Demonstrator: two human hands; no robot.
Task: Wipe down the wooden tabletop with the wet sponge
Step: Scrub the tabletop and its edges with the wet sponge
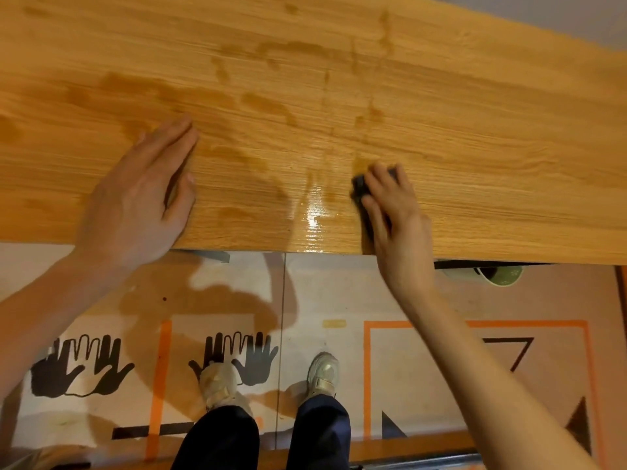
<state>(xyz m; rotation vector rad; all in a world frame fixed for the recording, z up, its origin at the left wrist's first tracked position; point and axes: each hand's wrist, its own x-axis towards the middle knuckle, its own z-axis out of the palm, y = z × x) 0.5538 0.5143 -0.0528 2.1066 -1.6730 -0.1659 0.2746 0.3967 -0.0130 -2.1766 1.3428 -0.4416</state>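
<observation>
The right hand (390, 201) is gripping the dark sponge (360, 188), seemingly lying lengthwise toward the tabletop's (475, 130) near edge; the left hand (142, 198) is pressing flat.

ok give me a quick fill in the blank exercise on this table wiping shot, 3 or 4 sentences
1. The right hand grips a dark ____ near the front edge of the wooden tabletop.
2. The left hand lies ____ on the tabletop, its fingers straight.
3. The shiny wet patch lies between the two ____.
4. Below the table edge, the floor shows printed black ____ shapes.

Missing words: sponge; flat; hands; hand
</observation>
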